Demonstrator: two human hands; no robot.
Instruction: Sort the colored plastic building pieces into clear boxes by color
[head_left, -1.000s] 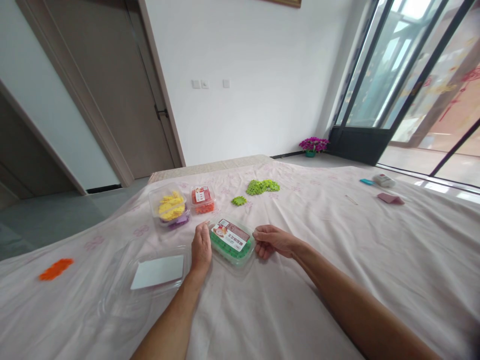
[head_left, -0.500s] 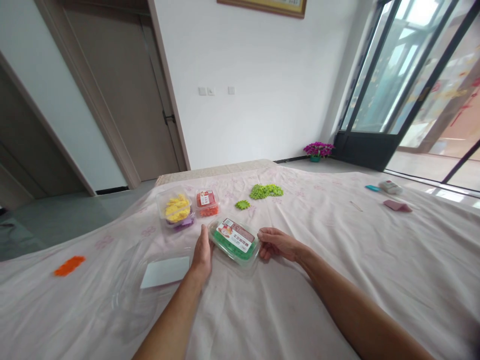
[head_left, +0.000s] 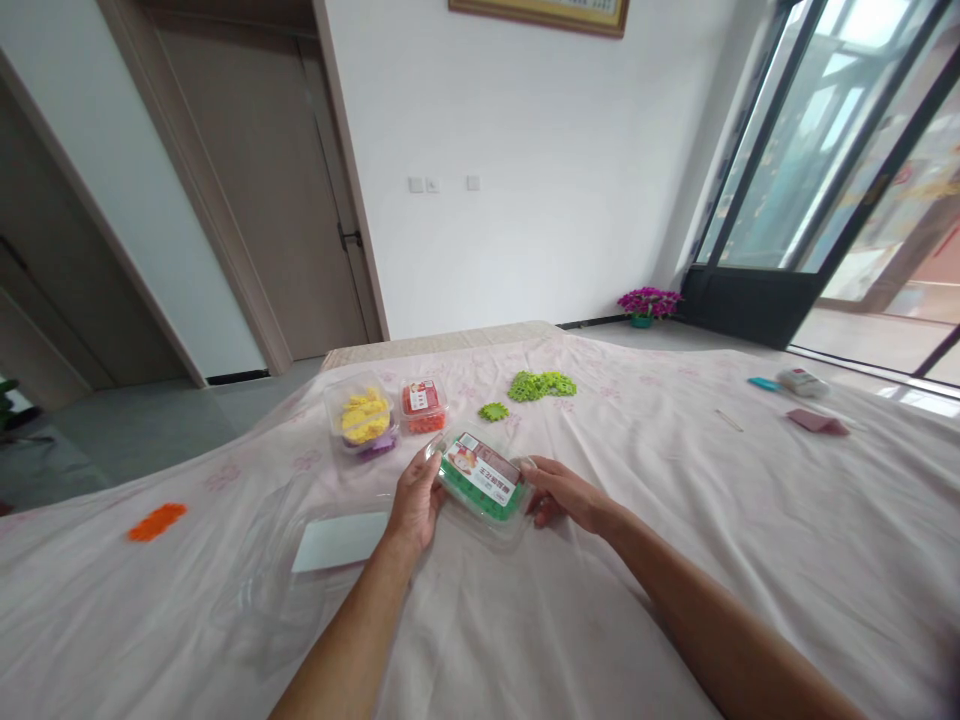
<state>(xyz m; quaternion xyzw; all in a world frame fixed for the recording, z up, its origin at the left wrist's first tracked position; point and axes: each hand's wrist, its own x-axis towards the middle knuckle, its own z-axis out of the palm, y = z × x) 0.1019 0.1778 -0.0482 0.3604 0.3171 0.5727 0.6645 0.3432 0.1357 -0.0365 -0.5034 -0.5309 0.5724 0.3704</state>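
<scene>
A clear plastic box with green pieces inside and a printed label on its lid sits low over the cloth in front of me. My left hand grips its left end, thumb on the rim. At the right end, my right hand pinches the rim, with its lower fingers curled. Just beyond the box lies a light green scalloped piece, and behind that is a pile of light green pieces. A smaller labelled box with red-orange pieces stands behind and to the left.
Yellow pieces fill a clear container above purple pieces. A large clear plastic tray with a white card lies left of my forearm. An orange piece is far left. A pink cloth and a blue item lie right.
My left hand has gone from resting flat against the box's side to gripping it, thumb over the rim. The right hand keeps its hold. The whole view has shifted slightly.
</scene>
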